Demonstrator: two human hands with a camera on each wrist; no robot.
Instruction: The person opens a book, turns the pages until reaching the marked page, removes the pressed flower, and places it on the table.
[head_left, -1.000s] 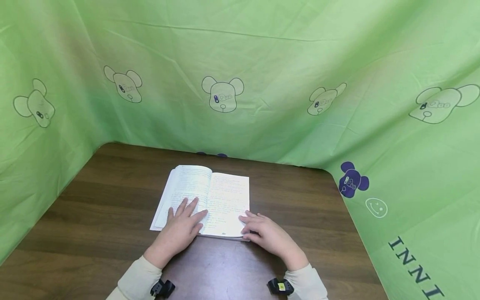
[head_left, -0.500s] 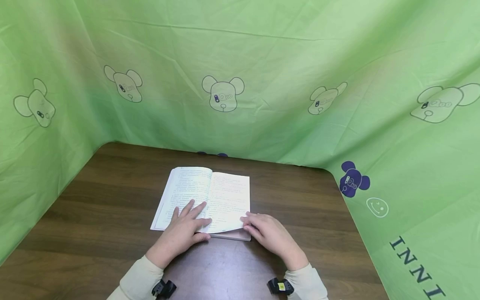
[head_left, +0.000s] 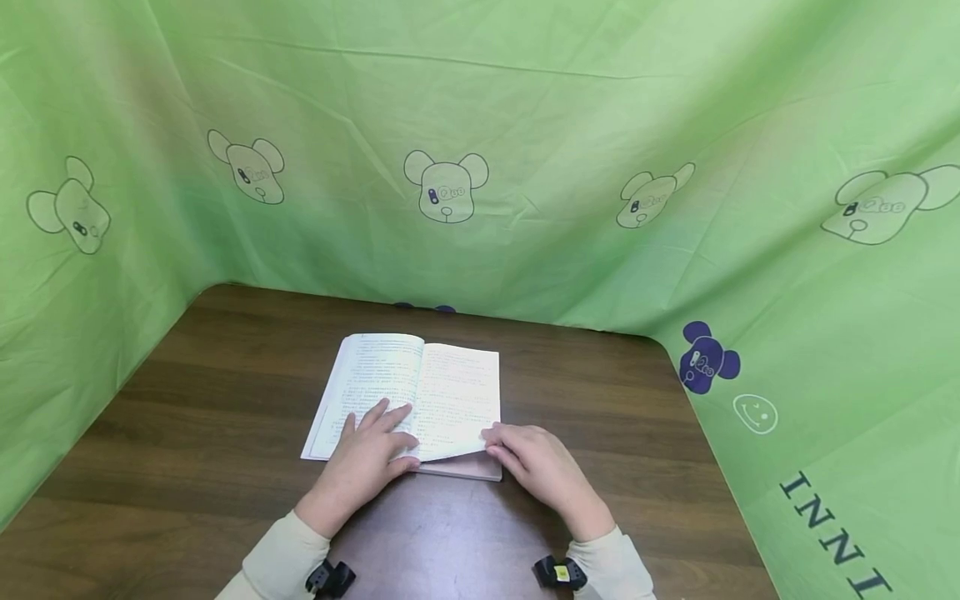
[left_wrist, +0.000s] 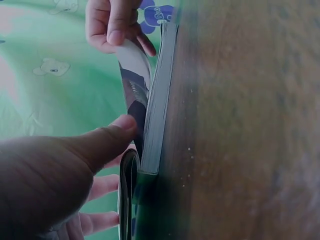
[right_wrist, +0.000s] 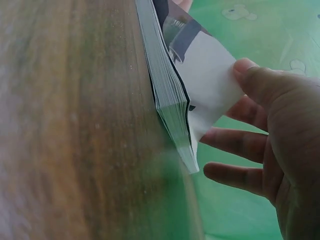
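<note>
An open book [head_left: 382, 367] with printed pages lies on the table. My left hand [head_left: 365, 454] rests on its left page with fingers spread, near the centre fold. In the left wrist view, the left thumb [left_wrist: 112, 137] reaches over the fold beside the raised page. My right hand [head_left: 540, 462] pinches the lower right corner of the right page [head_left: 459, 400] between thumb and fingers, holding it off the pages below. The right wrist view shows the lifted page's underside [right_wrist: 212, 72], pale with a dark picture, above the thick page block [right_wrist: 162, 85].
A dark brown wooden table [head_left: 225, 400] holds the book. Green cloth [head_left: 525, 267] printed with bear heads hangs along its back and both sides. Black bands with small devices [head_left: 330, 577] sit at both sleeve cuffs.
My right hand has gone from resting at the page's edge to pinching its lower corner, which is now raised. My left hand has shifted slightly right and towards me.
</note>
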